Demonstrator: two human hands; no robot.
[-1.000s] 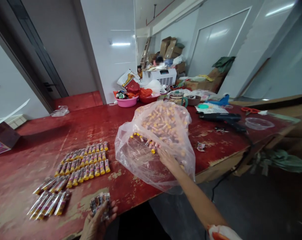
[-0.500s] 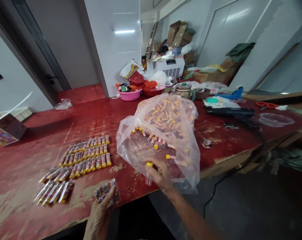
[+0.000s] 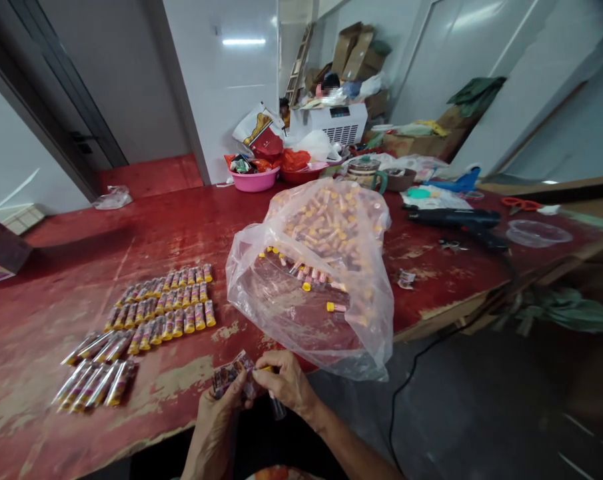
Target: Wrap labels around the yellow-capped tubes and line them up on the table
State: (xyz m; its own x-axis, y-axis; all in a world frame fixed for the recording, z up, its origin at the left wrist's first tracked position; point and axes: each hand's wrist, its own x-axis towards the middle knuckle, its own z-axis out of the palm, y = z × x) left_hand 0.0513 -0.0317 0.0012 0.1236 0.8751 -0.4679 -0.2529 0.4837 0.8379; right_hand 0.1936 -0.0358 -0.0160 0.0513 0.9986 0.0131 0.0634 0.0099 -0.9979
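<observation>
Low at the table's front edge, my left hand [image 3: 220,408] grips a small stack of printed clear plastic sleeves [image 3: 226,379] between thumb and fingers. My right hand [image 3: 290,385] meets it there, closed on a small clear tube [image 3: 278,408] with a yellow cap. Its fingertips touch the edge of the sleeves; the exact contact is partly hidden. Beyond the hands lies a large clear plastic bag [image 3: 251,293], its mouth towards me, full of yellow-capped tubes [image 3: 326,217] with pink contents. To the left, sleeved tubes [image 3: 168,300] lie in several rows on the red table [image 3: 171,387].
A black heat gun [image 3: 451,218] lies at the right, near red-handled scissors [image 3: 521,204] and a clear lid [image 3: 538,233]. A pink basin [image 3: 254,180] and a glass pot [image 3: 364,170] stand at the back. A cardboard box [image 3: 4,250] sits far left. People are partly visible behind.
My right hand has moved from the bag's mouth down and left to my left hand, carrying the tube. My left hand has shifted slightly right with the sleeves.
</observation>
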